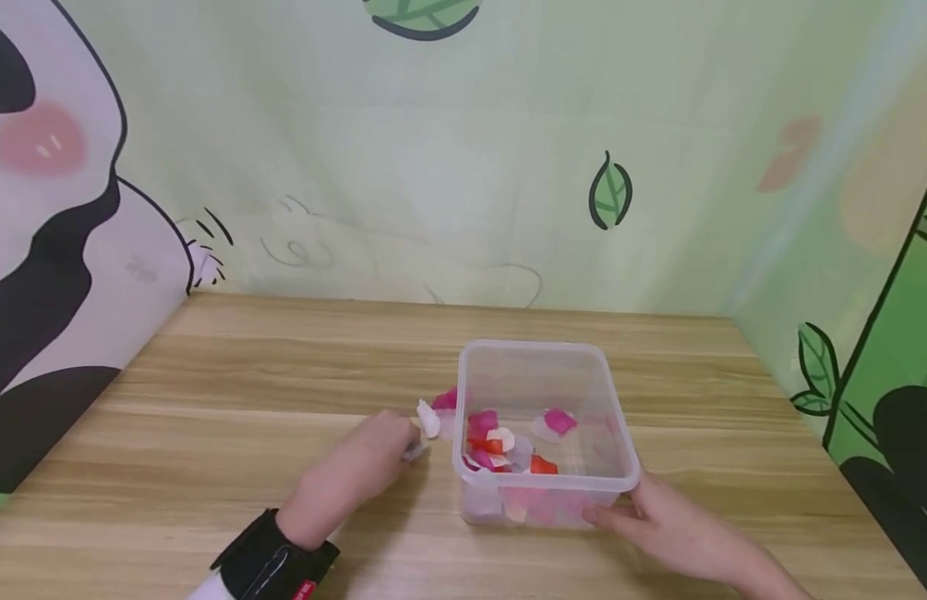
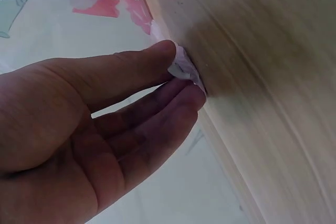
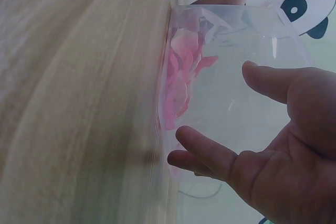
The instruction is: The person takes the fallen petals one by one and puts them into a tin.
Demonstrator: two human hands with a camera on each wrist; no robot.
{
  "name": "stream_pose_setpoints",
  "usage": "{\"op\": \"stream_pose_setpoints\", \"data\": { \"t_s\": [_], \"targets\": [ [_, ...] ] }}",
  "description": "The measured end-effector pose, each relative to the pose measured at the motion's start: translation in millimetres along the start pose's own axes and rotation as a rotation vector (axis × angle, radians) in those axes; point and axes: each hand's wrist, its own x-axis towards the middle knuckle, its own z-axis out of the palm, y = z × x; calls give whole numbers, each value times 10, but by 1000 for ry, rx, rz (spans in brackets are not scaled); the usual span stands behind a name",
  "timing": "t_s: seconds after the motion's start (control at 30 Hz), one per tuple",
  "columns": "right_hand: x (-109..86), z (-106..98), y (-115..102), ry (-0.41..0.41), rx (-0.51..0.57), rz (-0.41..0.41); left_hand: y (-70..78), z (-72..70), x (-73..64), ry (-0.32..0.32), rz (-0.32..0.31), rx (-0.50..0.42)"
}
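A clear plastic box (image 1: 546, 482) without a lid stands on the table, with pink, red and white petals (image 1: 559, 421) inside, mostly toward its left side. My right hand (image 1: 677, 529) is at the box's front right corner. In the right wrist view its fingers are spread against the box wall. Left of the box, my left hand (image 1: 358, 471) pinches a whitish petal (image 2: 184, 66) between thumb and fingertips, down at the tabletop. Just beyond that hand lie a white petal (image 1: 428, 419) and a magenta petal (image 1: 445, 400), close to the box's left wall.
The wood-grain table (image 1: 283, 358) runs back to a pale green curtain (image 1: 433, 167) printed with leaves. Panda drawings (image 1: 51, 208) cover the left side, with more printed figures at the right. A black band (image 1: 272, 558) wraps the left wrist.
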Motion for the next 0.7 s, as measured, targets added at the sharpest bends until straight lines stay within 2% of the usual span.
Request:
{"op": "stream_pose_setpoints", "data": {
  "t_s": [0.37,0.6,0.7],
  "targets": [
    [-5,0,-7,2,-3,28,-1,-28,-10,15,-2,19],
    [-4,-2,-6,3,-18,30,31,-88,12,48,-63,10],
    [-5,-5,-4,1,-21,33,65,-130,24,74,-67,29]
  ]
}}
